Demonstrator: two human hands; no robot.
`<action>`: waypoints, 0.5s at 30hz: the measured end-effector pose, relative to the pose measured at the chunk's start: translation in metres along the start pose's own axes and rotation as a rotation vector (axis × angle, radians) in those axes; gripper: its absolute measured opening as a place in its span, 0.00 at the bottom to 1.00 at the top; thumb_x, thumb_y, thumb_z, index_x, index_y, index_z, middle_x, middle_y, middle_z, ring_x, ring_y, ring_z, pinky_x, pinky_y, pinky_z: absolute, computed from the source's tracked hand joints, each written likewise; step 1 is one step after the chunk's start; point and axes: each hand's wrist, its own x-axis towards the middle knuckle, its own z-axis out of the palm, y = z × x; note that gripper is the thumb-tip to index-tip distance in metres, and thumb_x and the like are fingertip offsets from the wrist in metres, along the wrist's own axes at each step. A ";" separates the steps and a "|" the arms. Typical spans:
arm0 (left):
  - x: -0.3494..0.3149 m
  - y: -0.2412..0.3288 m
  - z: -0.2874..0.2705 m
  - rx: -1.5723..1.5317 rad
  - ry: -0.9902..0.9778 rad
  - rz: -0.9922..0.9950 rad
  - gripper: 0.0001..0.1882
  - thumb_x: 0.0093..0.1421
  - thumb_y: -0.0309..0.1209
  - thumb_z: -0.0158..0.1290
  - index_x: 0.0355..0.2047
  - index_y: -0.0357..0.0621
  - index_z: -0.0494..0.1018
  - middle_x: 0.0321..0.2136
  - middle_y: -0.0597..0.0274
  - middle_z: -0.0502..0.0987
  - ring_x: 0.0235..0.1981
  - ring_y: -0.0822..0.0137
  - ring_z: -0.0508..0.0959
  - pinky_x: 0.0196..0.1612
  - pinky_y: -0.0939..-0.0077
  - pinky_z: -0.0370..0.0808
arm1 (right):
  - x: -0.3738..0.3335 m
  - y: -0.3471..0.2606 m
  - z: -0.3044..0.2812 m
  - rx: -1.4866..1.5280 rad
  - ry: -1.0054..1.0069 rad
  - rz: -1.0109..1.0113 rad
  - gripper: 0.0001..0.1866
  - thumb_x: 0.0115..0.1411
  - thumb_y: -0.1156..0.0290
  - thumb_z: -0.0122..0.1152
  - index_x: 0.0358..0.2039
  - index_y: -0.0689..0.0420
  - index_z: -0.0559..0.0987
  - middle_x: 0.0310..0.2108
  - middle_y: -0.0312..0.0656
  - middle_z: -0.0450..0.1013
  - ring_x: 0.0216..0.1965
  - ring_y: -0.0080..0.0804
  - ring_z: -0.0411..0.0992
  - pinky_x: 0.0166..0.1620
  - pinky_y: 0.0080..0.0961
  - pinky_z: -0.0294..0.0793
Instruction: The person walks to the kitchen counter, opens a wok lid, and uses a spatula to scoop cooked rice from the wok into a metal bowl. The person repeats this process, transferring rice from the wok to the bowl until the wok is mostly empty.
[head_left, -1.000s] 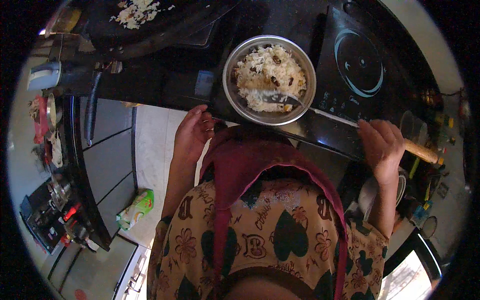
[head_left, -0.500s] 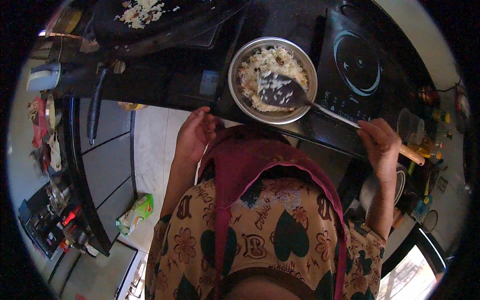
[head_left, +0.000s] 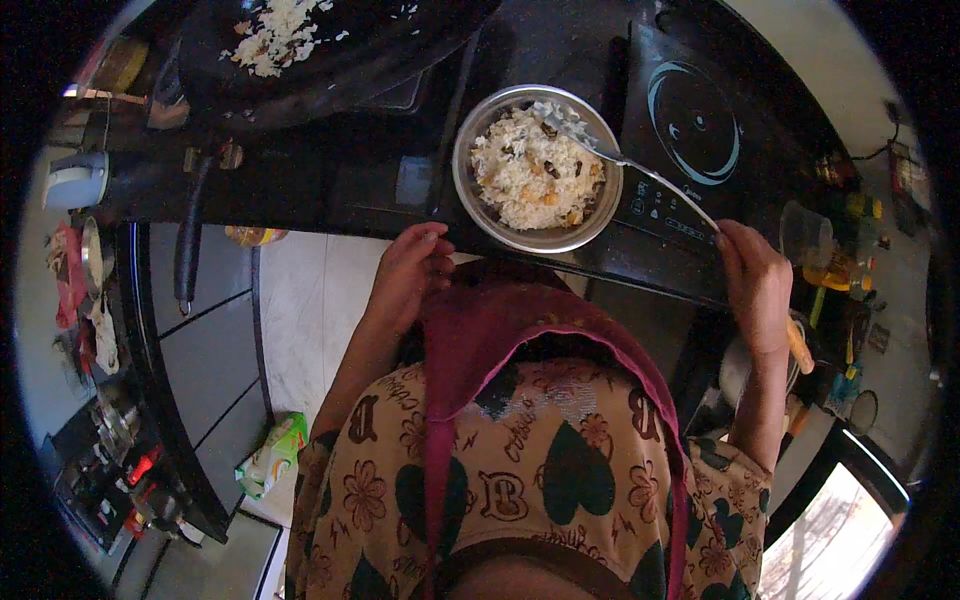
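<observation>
My right hand (head_left: 755,272) is closed around the long handle of a spatula (head_left: 668,184), whose wooden end (head_left: 798,346) sticks out below my wrist. The spatula's dark head, partly covered with grains, lies in the rice near the far right rim of a round steel bowl (head_left: 462,190). Cooked rice (head_left: 530,172) with brown bits is heaped in that bowl. By the counter's front edge, left of the bowl, my left hand (head_left: 408,268) holds nothing, its fingers loosely bent. A dark pan (head_left: 330,95) at the far left has some rice (head_left: 275,40) in it.
A black induction cooktop (head_left: 697,125) lies right of the bowl. The pan's long black handle (head_left: 188,235) points over the counter edge. A clear plastic container (head_left: 805,235) stands at the right. A green and white packet (head_left: 272,455) is on the floor at the left.
The spatula's head has moved from the middle of the rice to the bowl's far right side, with its handle turning. My left hand has shifted slightly to the right.
</observation>
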 end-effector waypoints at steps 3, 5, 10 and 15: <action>0.006 0.012 0.013 0.145 -0.052 0.060 0.16 0.62 0.38 0.47 0.48 0.45 0.66 0.33 0.61 0.74 0.32 0.68 0.76 0.29 0.76 0.72 | 0.011 0.001 0.001 -0.072 -0.036 -0.030 0.05 0.56 0.72 0.57 0.34 0.56 0.77 0.28 0.45 0.74 0.26 0.44 0.74 0.28 0.34 0.72; 0.013 0.016 0.021 0.217 -0.071 0.090 0.18 0.62 0.39 0.48 0.49 0.45 0.65 0.34 0.61 0.74 0.33 0.67 0.77 0.28 0.75 0.73 | 0.019 0.003 0.004 -0.129 -0.066 -0.051 0.06 0.57 0.70 0.55 0.34 0.55 0.77 0.28 0.45 0.74 0.27 0.45 0.74 0.28 0.35 0.72; 0.037 0.015 0.035 0.350 -0.077 0.115 0.16 0.61 0.35 0.49 0.46 0.41 0.64 0.35 0.59 0.73 0.30 0.68 0.76 0.27 0.77 0.75 | 0.040 0.002 0.017 -0.211 -0.102 -0.145 0.05 0.56 0.70 0.54 0.34 0.54 0.75 0.26 0.45 0.73 0.25 0.44 0.73 0.27 0.36 0.73; 0.049 0.007 0.032 0.221 -0.142 0.246 0.11 0.59 0.26 0.51 0.40 0.39 0.62 0.31 0.56 0.73 0.27 0.68 0.78 0.22 0.78 0.76 | 0.047 -0.028 0.017 -0.328 -0.197 -0.263 0.07 0.54 0.72 0.52 0.35 0.54 0.73 0.23 0.42 0.70 0.24 0.40 0.73 0.25 0.33 0.73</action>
